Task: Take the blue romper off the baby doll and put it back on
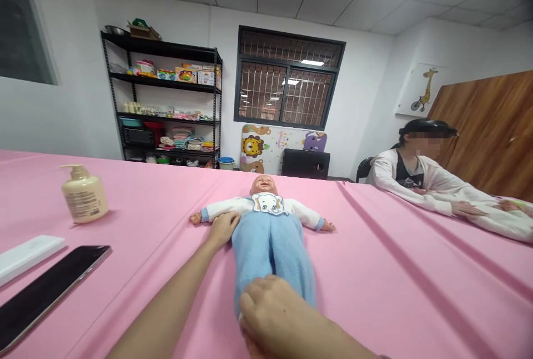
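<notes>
A baby doll (264, 185) lies on its back on the pink-covered table, head away from me and arms spread. It wears a white top with light blue cuffs, an elephant-face bib (270, 204) and fluffy light blue trousers (252, 245). My left hand (224, 227) is at the doll's waist on the left side, fingers bent against the clothing, their tips partly hidden. Nearer to me, my right hand (270, 309) is closed around the lower end of a trouser leg. The doll's feet are hidden behind that hand.
On the left of the table (141, 198) are a pump bottle (85, 195), a white case (29, 256) and a black phone (52, 292). At the right sits another person (410, 173), hands on a white-clothed bundle. A loaded shelf (166, 59) stands behind.
</notes>
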Demonstrator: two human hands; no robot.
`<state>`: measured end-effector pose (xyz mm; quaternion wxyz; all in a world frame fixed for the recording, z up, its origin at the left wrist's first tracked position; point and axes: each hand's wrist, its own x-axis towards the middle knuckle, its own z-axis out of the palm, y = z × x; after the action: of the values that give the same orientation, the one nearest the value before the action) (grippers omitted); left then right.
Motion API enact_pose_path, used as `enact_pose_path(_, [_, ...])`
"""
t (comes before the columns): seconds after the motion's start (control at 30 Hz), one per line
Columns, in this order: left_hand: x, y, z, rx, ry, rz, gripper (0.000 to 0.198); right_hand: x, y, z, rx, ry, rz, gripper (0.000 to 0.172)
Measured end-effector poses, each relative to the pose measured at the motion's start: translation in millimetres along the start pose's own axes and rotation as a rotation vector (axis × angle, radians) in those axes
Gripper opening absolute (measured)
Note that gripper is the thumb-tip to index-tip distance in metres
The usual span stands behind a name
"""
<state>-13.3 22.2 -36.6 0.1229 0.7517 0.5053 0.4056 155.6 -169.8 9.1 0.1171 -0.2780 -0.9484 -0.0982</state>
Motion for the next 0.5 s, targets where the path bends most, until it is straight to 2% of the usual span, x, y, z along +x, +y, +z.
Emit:
enact_pose_path(0.1, [1.1,-1.7,-0.7,-0.011,-0.012,0.013,0.031,7.0,-8.2,-1.3,-0.046,0.08,0.001,0.015])
enact_pose_path(0.17, [2.3,-2.1,-1.4,-0.032,-0.008,0.026,0.036,4.1,-8.1,-9.3,-0.061,0.066,0.063,0.018])
enact_pose_path(0.27, [2.3,0.1,-2.7,-0.137,0.011,0.044,0.039,-13.6,1.4,-27.0,-0.032,-0.082,0.206,0.021])
enact_pose_path(0.37, [1.2,4.6,-3.9,-0.218,-0.053,0.056,0.039,-34.9,15.7,-49.7,0.075,-0.237,0.366,0.023])
enact_pose_path(0.43, [1.4,7.1,-4.2,-0.253,-0.107,0.048,0.04,-41.5,27.1,-63.9,0.204,-0.329,0.47,0.02])
enact_pose_path(0.5, [2.4,8.6,-3.9,-0.312,-0.064,0.0,0.04,-38.8,43.4,-71.1,0.404,-0.362,0.532,0.017])
